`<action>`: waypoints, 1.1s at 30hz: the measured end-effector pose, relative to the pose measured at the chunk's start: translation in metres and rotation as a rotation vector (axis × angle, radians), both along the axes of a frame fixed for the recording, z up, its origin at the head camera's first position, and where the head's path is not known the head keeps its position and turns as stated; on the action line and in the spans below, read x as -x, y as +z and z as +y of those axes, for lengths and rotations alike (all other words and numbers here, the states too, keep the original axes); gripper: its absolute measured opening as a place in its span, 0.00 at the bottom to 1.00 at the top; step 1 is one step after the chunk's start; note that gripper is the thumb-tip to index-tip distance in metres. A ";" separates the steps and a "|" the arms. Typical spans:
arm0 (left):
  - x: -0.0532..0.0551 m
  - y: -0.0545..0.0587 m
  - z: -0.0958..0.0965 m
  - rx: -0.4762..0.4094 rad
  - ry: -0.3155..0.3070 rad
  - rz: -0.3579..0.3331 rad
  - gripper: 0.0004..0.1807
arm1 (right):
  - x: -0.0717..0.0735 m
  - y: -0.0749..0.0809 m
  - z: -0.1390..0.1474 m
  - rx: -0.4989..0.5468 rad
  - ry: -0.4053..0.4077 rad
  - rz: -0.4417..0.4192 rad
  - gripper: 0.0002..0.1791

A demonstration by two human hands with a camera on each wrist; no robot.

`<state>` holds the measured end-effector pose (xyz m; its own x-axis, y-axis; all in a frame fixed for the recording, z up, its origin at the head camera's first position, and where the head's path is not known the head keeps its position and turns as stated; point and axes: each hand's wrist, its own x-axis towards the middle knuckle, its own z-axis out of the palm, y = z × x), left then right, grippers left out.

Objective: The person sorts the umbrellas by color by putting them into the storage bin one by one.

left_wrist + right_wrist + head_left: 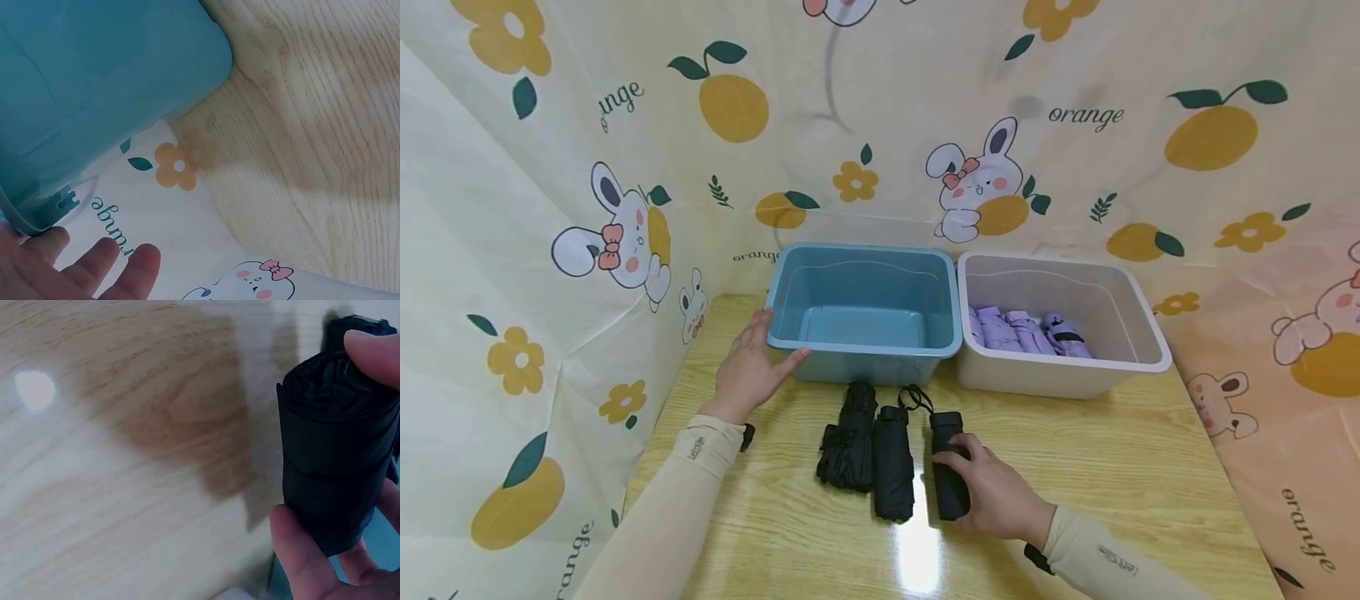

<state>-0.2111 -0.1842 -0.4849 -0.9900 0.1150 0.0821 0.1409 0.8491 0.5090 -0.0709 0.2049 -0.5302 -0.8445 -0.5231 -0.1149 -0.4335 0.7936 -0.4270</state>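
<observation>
My right hand [996, 496] grips a black folded umbrella [951, 493], thumb and fingers around its body; the right wrist view shows its rolled fabric end close up. To its left lie two more black umbrellas: a neatly wrapped one [892, 471] and a looser, bunched one [847, 454]. A thin wrist strap [914, 397] loops near their top ends. My left hand [747, 367] rests at the left front corner of a blue bin [865, 364], fingers extended along the rim. In the left wrist view its fingertips [147, 256] show by that rim.
A whitish bin [1037, 375] stands right beside the blue one, holding several folded purple umbrellas [1030, 333]. Both bins stand at the back of the wooden table [1120, 467]. A printed cloth [880, 108] rises behind and at both sides.
</observation>
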 end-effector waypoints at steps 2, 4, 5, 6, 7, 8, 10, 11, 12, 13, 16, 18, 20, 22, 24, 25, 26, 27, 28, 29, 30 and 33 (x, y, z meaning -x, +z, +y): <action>0.000 0.001 0.000 0.000 -0.002 -0.004 0.57 | -0.002 0.007 0.003 -0.001 0.009 0.008 0.52; -0.001 0.002 0.000 0.000 -0.002 -0.007 0.57 | -0.005 0.014 0.005 0.006 0.016 0.016 0.52; -0.001 0.002 0.000 0.001 -0.002 -0.008 0.57 | -0.006 0.018 0.007 0.009 0.019 0.019 0.52; -0.001 0.002 0.000 0.002 -0.002 -0.008 0.57 | -0.008 0.021 0.008 0.012 0.023 0.018 0.52; -0.002 0.002 0.000 0.001 -0.002 -0.009 0.58 | -0.009 0.025 0.009 0.016 0.027 0.015 0.52; -0.002 0.002 0.000 0.000 -0.001 -0.010 0.58 | -0.010 0.029 0.010 0.018 0.029 0.008 0.52; -0.001 0.002 0.000 -0.001 0.000 -0.011 0.58 | -0.013 0.037 0.011 0.017 0.035 -0.006 0.51; -0.002 0.002 0.000 -0.001 0.000 -0.012 0.58 | -0.015 0.041 0.012 0.017 0.041 -0.012 0.51; -0.002 0.002 0.000 -0.003 0.001 -0.012 0.58 | -0.016 0.046 0.013 0.016 0.044 -0.021 0.51; -0.002 0.002 0.000 -0.004 0.001 -0.014 0.58 | -0.017 0.051 0.013 0.013 0.047 -0.026 0.50; -0.001 0.002 -0.001 -0.004 0.000 -0.006 0.58 | -0.019 0.070 0.016 0.009 0.062 -0.042 0.50; -0.001 0.001 -0.001 -0.003 -0.002 0.001 0.58 | -0.020 0.083 0.018 0.010 0.075 -0.044 0.49; 0.000 -0.001 -0.002 -0.002 -0.002 0.007 0.59 | -0.019 0.097 0.020 0.014 0.094 -0.039 0.49; 0.000 -0.003 -0.004 0.000 0.000 0.011 0.59 | -0.018 0.109 0.020 0.014 0.106 -0.024 0.49; 0.000 -0.004 -0.005 0.000 0.002 0.014 0.59 | -0.014 0.122 0.019 0.014 0.115 -0.010 0.50; 0.000 -0.004 -0.005 -0.001 0.002 0.017 0.58 | -0.011 0.129 0.018 0.009 0.113 -0.002 0.50; 0.000 -0.005 -0.005 -0.002 0.002 0.021 0.58 | -0.008 0.135 0.017 0.007 0.109 0.008 0.50; 0.001 -0.004 -0.006 -0.001 0.002 0.025 0.58 | -0.004 0.141 0.015 0.007 0.104 0.020 0.51; 0.001 -0.005 -0.006 0.001 0.002 0.031 0.58 | 0.000 0.147 0.013 0.010 0.098 0.032 0.51; 0.001 -0.004 -0.005 0.002 0.000 0.035 0.58 | 0.005 0.152 0.012 0.018 0.098 0.050 0.51; 0.001 -0.004 -0.005 0.002 -0.002 0.038 0.58 | 0.010 0.157 0.010 0.022 0.096 0.065 0.51; 0.001 -0.003 -0.004 0.004 -0.004 0.039 0.59 | 0.027 0.169 0.003 0.039 0.094 0.100 0.51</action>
<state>-0.2124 -0.1886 -0.4877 -0.9856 0.1190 0.1202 0.1636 0.8507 0.4996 -0.0984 0.2081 -0.3609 -0.7977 -0.6030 -0.0110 -0.5469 0.7310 -0.4080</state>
